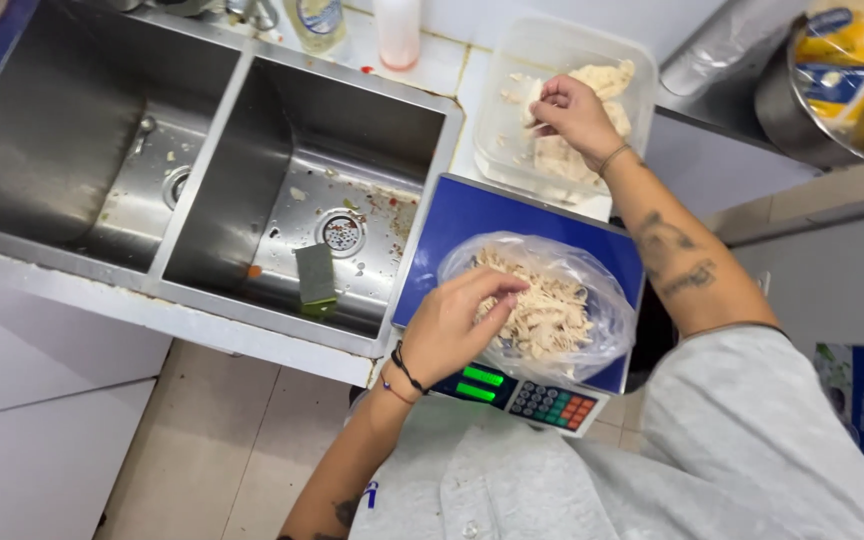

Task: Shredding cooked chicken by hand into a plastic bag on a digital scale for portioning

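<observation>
Under the left hand (449,325) fingers (500,290), bagged shredded chicken (544,315) on blue scale (472,215).

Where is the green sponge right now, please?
In the head view, the sponge lies on the floor of the right sink basin, just beside its drain, left of the blue scale.

The clear plastic bag of shredded pale meat (542,300) hides part of the blue scale (472,215); the round metal pot (802,100) is cut off at the right edge.
</observation>
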